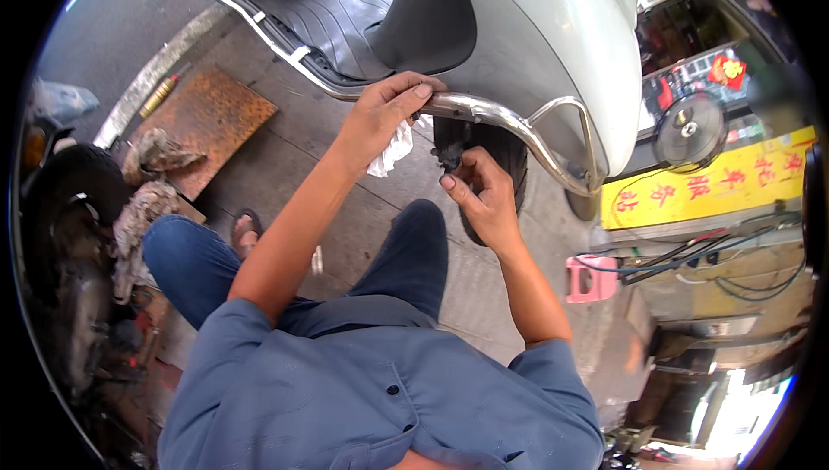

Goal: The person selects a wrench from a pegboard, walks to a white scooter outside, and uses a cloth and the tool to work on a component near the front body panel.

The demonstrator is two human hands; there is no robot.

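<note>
One black part point(449, 154) sits at the right fingers point(481, 162), apparently touching them.

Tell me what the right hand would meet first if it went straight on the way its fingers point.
The right hand would probably meet the small black part first; the chrome bar lies beyond it in the picture, though depth is unclear.

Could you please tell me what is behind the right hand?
A black tyre shows partly behind the right hand; whatever the right hand covers cannot be seen.
</note>
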